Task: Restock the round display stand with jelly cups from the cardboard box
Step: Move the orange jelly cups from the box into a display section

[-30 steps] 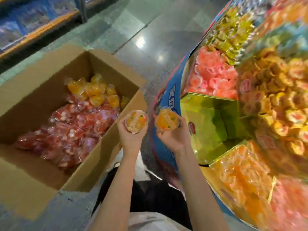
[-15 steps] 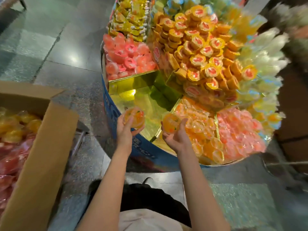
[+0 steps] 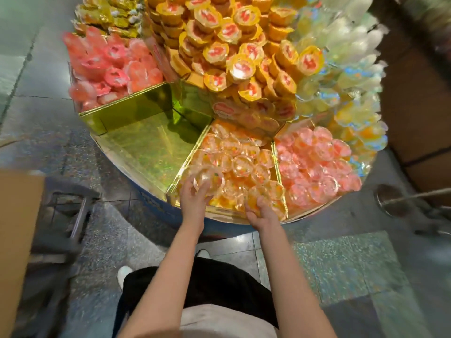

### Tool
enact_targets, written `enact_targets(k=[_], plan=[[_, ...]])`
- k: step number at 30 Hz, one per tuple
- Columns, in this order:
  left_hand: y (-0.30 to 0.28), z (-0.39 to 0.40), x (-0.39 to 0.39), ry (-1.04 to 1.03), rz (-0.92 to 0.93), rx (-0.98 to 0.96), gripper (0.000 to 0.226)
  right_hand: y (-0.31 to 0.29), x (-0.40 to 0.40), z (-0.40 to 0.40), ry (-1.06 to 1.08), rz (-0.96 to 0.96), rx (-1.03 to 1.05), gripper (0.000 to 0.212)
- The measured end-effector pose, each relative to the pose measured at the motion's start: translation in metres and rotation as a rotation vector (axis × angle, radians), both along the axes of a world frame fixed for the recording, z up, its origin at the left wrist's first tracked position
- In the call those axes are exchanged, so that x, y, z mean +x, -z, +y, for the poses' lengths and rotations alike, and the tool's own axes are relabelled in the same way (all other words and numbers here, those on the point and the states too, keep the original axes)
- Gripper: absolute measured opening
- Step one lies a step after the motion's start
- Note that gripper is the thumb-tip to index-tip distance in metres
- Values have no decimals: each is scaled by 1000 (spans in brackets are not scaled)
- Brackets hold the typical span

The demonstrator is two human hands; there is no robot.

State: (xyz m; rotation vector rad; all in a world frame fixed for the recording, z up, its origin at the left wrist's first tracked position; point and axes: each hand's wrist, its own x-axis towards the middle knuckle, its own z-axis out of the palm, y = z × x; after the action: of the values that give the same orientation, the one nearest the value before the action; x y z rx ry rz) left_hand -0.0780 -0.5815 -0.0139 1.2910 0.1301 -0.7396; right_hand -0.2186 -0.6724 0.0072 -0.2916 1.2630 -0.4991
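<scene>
Round display stand (image 3: 156,203): gold-lined, divided into wedge compartments, standing on the tiled floor (image 3: 341,264).

Orange compartment (image 3: 284,189), at the stand's near edge: filled with orange jelly cups (image 3: 241,164), piled loosely, touching one another.

Left hand (image 3: 194,203): reached over the near rim at the orange compartment's left corner. Fingers curled round one clear orange jelly cup (image 3: 207,178), held just above or on the pile; contact with the pile not discernible through blur.

Right hand (image 3: 262,212): at the near rim toward the same compartment's right corner. Fingers wrapped round a second orange cup (image 3: 253,198), low among the others.

Bare gold compartment (image 3: 148,145): immediately left of the orange one, no cups seen inside.

Pink cups (image 3: 317,164): in the compartment just right of the orange one.

Pink cups, second lot (image 3: 109,67): in the compartment beyond the bare one, at the stand's far left.

Central mound of yellow cups with red-and-white lids (image 3: 231,45): heaped at the stand's middle.

Pale, iridescent packets (image 3: 349,76): along the right edge.

Cardboard box (image 3: 17,228): one brown wall only, at the left edge of view, well apart from the stand; contents out of sight.
</scene>
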Motion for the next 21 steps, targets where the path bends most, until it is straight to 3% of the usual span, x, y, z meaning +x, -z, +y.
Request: enact_targets(k=[5, 10, 15, 17, 21], plan=[[24, -43, -23, 178, -45, 152, 34, 40, 13, -50, 65, 257, 31, 43], [35, -78, -42, 231, 107, 208, 42, 58, 4, -52, -149, 601, -48, 20], [45, -103, -44, 283, 138, 290, 52, 77, -6, -52, -294, 868, -131, 36], [50, -113, -41, 296, 130, 295, 53, 79, -7, -52, -294, 883, -115, 34], [57, -129, -35, 347, 102, 347, 51, 79, -13, -56, -153, 732, -36, 21]])
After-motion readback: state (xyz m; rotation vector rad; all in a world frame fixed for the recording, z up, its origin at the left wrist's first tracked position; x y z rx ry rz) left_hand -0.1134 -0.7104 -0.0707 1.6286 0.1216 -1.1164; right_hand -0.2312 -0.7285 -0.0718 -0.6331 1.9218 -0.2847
